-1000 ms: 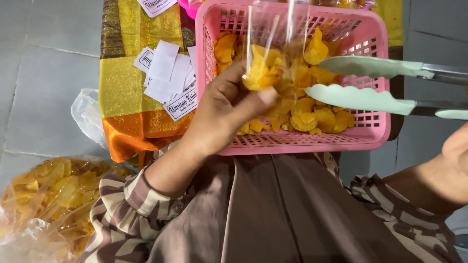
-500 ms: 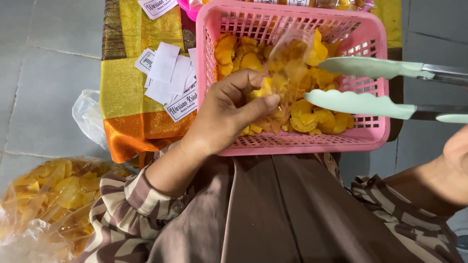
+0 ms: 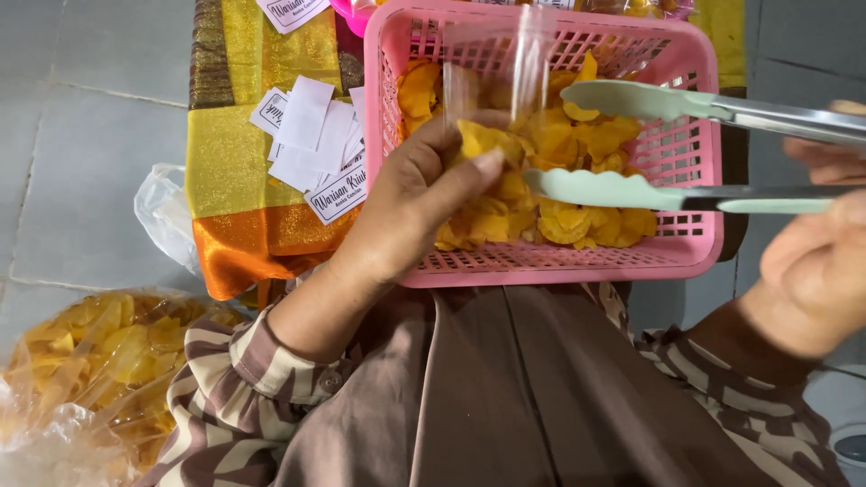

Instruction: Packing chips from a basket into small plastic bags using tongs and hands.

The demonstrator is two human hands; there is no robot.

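Observation:
My left hand (image 3: 410,203) grips a clear plastic bag (image 3: 492,77) partly filled with yellow chips, held upright over a pink slotted basket (image 3: 699,243) on my lap. The basket holds several yellow-orange chips (image 3: 577,221). My right hand (image 3: 816,261), at the right edge, holds metal tongs with pale green tips (image 3: 600,185). The tongs reach left over the basket with their jaws apart, the lower tip close to the bag and my left thumb.
White paper labels (image 3: 311,135) lie scattered on a gold and orange cloth (image 3: 230,162) left of the basket. A large clear bag of chips (image 3: 90,361) sits on the tiled floor at lower left. A crumpled plastic bag (image 3: 162,212) lies beside the cloth.
The tongs have moved left toward the bag and my right hand has come further into view. The bag was tipped down half a second ago and stands upright again.

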